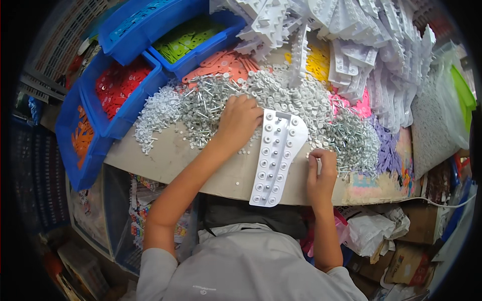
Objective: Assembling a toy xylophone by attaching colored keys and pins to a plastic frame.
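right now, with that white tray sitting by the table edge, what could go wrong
The white plastic tray reaches the front edge of the tabletop, so a nudge from the left hand, at its upper end, might knock it off. The heaped metal pins and white round caps meet, so they could mix.

A tan surface (155, 163) with a curved near edge stands brightly lit before me. To its left I see a dark slotted panel (40, 175) and, farther off, pale latticework (65, 42); at near right, cardboard boxes (420, 226) crowd below.
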`<act>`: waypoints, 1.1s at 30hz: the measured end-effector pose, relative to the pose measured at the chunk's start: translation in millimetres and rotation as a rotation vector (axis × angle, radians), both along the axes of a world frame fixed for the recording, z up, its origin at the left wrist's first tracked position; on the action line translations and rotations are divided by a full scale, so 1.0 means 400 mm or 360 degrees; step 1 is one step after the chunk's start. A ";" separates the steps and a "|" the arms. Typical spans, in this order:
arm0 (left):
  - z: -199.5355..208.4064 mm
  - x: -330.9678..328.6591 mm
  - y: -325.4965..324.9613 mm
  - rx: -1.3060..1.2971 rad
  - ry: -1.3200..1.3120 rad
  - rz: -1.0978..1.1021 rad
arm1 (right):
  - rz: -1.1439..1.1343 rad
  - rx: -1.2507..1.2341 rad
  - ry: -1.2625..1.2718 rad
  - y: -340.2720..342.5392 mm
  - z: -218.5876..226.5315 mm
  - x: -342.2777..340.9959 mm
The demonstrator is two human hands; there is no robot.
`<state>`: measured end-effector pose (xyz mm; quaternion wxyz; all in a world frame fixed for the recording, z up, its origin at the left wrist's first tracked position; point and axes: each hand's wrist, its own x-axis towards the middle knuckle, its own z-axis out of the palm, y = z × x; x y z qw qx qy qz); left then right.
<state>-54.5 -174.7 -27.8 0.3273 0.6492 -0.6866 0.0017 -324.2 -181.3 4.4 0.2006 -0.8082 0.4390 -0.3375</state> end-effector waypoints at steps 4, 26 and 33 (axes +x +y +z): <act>-0.001 -0.003 0.001 0.0030 0.0029 0.0006 | 0.0164 0.0127 0.0393 -0.006 0.016 -0.042; 0.094 -0.015 0.071 0.0296 0.1089 0.0134 | 0.0100 -0.0235 0.0674 -0.119 0.015 -0.018; 0.066 -0.060 0.139 0.0282 0.0850 -0.0280 | 0.0162 -0.0203 0.0783 -0.130 0.026 -0.027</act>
